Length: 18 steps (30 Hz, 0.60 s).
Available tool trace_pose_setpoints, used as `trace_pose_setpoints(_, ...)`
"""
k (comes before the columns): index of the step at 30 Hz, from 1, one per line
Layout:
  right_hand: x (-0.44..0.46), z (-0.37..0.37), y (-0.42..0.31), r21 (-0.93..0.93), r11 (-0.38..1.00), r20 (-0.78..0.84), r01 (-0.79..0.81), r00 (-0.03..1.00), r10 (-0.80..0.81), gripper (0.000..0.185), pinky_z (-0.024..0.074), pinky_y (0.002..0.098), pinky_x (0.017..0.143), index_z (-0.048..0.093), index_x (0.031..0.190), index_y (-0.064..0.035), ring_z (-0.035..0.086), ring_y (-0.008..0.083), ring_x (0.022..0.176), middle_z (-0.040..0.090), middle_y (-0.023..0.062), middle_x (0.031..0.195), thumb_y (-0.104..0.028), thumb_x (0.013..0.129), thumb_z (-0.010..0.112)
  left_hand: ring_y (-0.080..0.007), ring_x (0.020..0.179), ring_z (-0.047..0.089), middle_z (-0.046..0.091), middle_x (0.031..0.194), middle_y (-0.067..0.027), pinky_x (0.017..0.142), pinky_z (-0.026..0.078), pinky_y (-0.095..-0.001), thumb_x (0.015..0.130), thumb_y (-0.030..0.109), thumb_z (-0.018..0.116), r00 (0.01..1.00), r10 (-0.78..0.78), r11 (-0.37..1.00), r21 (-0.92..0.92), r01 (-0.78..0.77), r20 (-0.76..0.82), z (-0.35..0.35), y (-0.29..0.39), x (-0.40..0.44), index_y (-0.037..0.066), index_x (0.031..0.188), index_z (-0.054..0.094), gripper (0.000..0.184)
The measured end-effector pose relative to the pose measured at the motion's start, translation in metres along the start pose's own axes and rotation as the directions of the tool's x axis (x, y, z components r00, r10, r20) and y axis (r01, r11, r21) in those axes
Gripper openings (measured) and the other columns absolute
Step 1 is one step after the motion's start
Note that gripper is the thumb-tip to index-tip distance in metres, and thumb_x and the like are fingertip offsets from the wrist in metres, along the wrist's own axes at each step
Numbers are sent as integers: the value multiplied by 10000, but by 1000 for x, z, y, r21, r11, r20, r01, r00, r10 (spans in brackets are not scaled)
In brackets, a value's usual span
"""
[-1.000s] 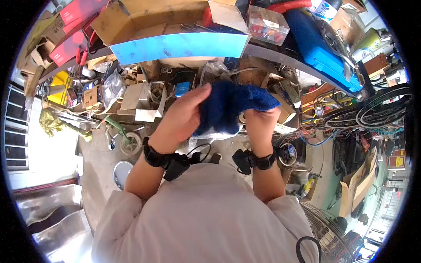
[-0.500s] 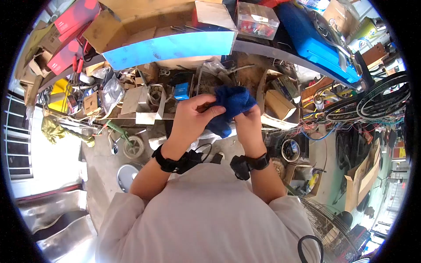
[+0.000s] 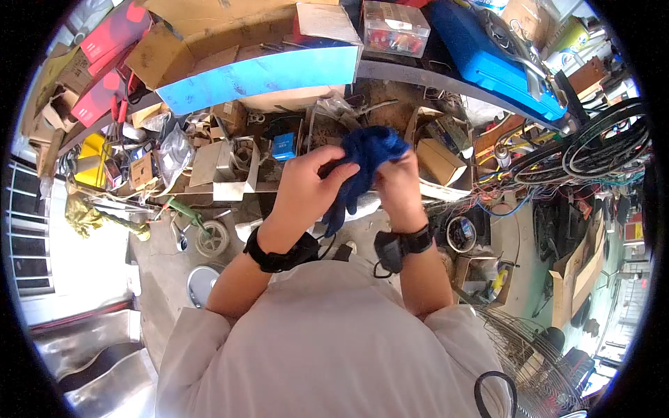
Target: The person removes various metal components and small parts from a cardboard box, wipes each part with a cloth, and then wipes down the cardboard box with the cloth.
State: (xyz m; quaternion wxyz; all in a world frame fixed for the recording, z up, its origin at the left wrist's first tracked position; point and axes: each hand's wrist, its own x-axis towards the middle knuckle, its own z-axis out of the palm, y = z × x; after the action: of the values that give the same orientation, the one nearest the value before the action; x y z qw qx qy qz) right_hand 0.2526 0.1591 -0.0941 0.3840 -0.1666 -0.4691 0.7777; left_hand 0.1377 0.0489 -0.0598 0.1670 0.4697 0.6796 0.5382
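Observation:
Bunched between my hands is a dark blue cloth (image 3: 364, 164), one end hanging down in a narrow strip. My left hand (image 3: 317, 174) pinches its left side between thumb and fingers. On the other side, my right hand (image 3: 400, 177) has its fingers curled into the cloth's right edge; some fingertips are hidden by the fabric. Both hands are in the air in front of the lower shelf, and each wrist wears a black strap. Past my left hand, a small blue box (image 3: 284, 146) rests on that shelf.
A long blue-sided cardboard box (image 3: 258, 78) and a blue plastic case (image 3: 488, 63) occupy the upper shelf. Coiled black cables (image 3: 599, 153) hang at the right. Below stand a small wheel (image 3: 212, 238) at the left and a wire fan guard (image 3: 523, 348) at the lower right.
The cloth has been turned and drawn out, so a longer strip hangs below my left hand. My right hand has shifted slightly. Both hands keep hold of it.

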Motion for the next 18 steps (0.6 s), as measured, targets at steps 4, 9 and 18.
trace_pose_setpoints(4,-4,3,-2,70,997,-31,45,999,-42,220,488,236,629,627,972,-22,612,106,736,655,43,873,49,803,505,-109,574,558,635,688,-114,539,446,-248,724,147,748,1000,-3,997,-79,2,-14,-2,0,-7,-31,875,642,257)
trace_pose_setpoints(9,-14,13,19,-4,1000,-191,-30,981,29,190,446,230,589,625,953,-42,580,90,711,643,22,868,29,816,514,-97,560,538,630,675,-99,526,435,-241,697,142,769,999,-49,998,-45,49,4,-3,1,-3,-28,843,652,253)
trace_pose_setpoints(18,-14,12,-22,293,955,-6,51,999,-51,122,488,260,710,602,937,8,615,143,783,641,53,876,-2,816,590,-54,613,484,572,679,13,546,382,-199,659,112,815,990,-133,849,-522,87,-51,-12,20,-12,-29,769,628,259)
